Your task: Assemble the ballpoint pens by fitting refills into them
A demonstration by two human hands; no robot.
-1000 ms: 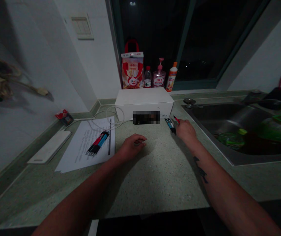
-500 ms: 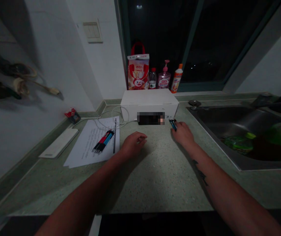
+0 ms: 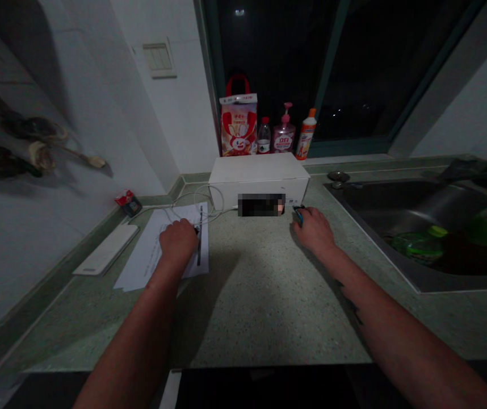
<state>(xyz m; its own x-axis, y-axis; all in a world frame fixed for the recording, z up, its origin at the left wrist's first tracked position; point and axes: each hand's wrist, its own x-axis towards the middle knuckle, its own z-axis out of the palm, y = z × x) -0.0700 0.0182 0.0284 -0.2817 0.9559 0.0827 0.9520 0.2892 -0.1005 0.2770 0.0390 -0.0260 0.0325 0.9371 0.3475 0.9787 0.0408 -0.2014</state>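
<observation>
- Along the speckled green bench (image 3: 260, 312), live from my spot: a stainless steel sink (image 3: 380, 196) sits to my right, and a white box (image 3: 256, 173) stands at the back, with a white cable (image 3: 196, 196) trailing from it.
- Over on the left, printed sheets (image 3: 141, 261) lie flat, with that cable crossing their top edge and a thin dark strip (image 3: 200, 250) lying on them.
- My left grip (image 3: 178, 241) sits on those sheets, knuckles up, fingers curled narrow; whatever lies beneath is hidden, so I cannot tell if it holds anything.
- My right grip (image 3: 314, 230) rests on the bench just before the box, also curled narrow, at a small blue-and-black pen (image 3: 298, 215); pinched or only touched, I cannot tell.
- Light, steady pressure looks best here, so the sheets stay put and the pen does not roll.
</observation>
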